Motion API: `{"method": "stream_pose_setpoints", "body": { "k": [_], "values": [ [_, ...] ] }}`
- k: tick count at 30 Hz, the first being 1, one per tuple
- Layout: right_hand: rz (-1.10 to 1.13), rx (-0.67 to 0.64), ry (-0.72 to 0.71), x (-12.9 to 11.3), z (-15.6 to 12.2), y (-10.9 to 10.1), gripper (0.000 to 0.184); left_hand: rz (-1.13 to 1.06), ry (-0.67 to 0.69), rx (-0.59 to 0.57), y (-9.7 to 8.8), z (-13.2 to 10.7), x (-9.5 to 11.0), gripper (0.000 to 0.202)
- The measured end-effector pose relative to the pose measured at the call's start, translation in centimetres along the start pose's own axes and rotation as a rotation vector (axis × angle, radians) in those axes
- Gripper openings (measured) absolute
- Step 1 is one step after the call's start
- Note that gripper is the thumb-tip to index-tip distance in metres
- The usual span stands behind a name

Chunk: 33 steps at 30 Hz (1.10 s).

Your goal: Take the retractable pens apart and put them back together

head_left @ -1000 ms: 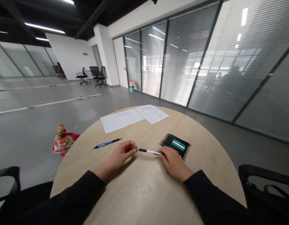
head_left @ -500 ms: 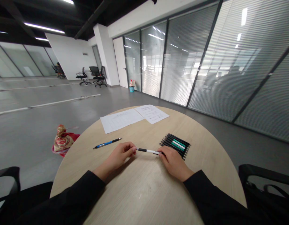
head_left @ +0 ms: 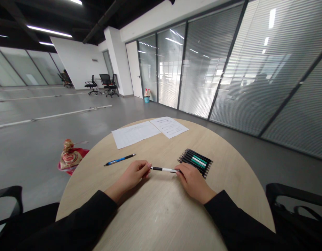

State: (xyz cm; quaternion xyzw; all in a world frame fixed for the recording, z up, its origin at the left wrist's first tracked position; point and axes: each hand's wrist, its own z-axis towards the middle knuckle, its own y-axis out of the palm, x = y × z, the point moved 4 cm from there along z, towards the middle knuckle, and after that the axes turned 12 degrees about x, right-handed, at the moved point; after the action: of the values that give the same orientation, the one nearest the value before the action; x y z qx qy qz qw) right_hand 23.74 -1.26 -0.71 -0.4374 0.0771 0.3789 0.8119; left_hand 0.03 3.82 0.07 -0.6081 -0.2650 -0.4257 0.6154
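Observation:
My left hand (head_left: 133, 173) is curled at the left end of a black-and-white pen (head_left: 163, 169), its fingertips against the pen's tip. My right hand (head_left: 192, 183) is closed on the pen's other end. The pen lies level, just above the round light-wood table (head_left: 161, 216). Left of my left hand lies a blue-and-black pen (head_left: 120, 159). Close to my right hand sits a row of several black pens (head_left: 196, 162) with green-and-white labels. Two sheets of printed paper (head_left: 134, 135) (head_left: 169, 127) lie at the table's far edge.
Black chair arms (head_left: 8, 197) (head_left: 288, 195) flank the table near me. A red-and-tan bag (head_left: 70, 157) sits on the grey floor beyond the table's left edge. Glass partitions with blinds (head_left: 223, 62) run along the right. Office chairs (head_left: 108, 85) stand far off.
My left hand has slid slightly toward me and the pen's left tip now sits at its fingertips. My right hand and the pen have barely moved.

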Motion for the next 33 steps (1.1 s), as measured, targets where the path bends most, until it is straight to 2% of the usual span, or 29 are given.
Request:
{"method": "stream_pose_setpoints", "body": {
  "k": [8,15,24,29,33],
  "values": [
    [0.052,-0.001,0.019,0.0,-0.1,0.1,0.016,0.002,0.017,-0.012,0.0,-0.1,0.0,0.048],
    [0.080,0.005,0.036,-0.1,0.0,-0.1,0.018,-0.121,0.046,-0.016,0.0,-0.3,0.6,0.040],
    [0.111,0.012,0.063,0.3,-0.1,0.0,0.018,-0.284,0.025,-0.052,0.2,-0.3,0.0,0.023],
    [0.206,-0.011,0.138,0.9,-0.1,0.1,0.015,-0.290,0.017,-0.057,0.0,-0.3,0.1,0.022],
    [0.295,-0.070,0.269,1.6,-0.2,0.6,0.015,-0.262,0.048,-0.043,-0.1,-0.6,0.5,0.020]
  ]
}}
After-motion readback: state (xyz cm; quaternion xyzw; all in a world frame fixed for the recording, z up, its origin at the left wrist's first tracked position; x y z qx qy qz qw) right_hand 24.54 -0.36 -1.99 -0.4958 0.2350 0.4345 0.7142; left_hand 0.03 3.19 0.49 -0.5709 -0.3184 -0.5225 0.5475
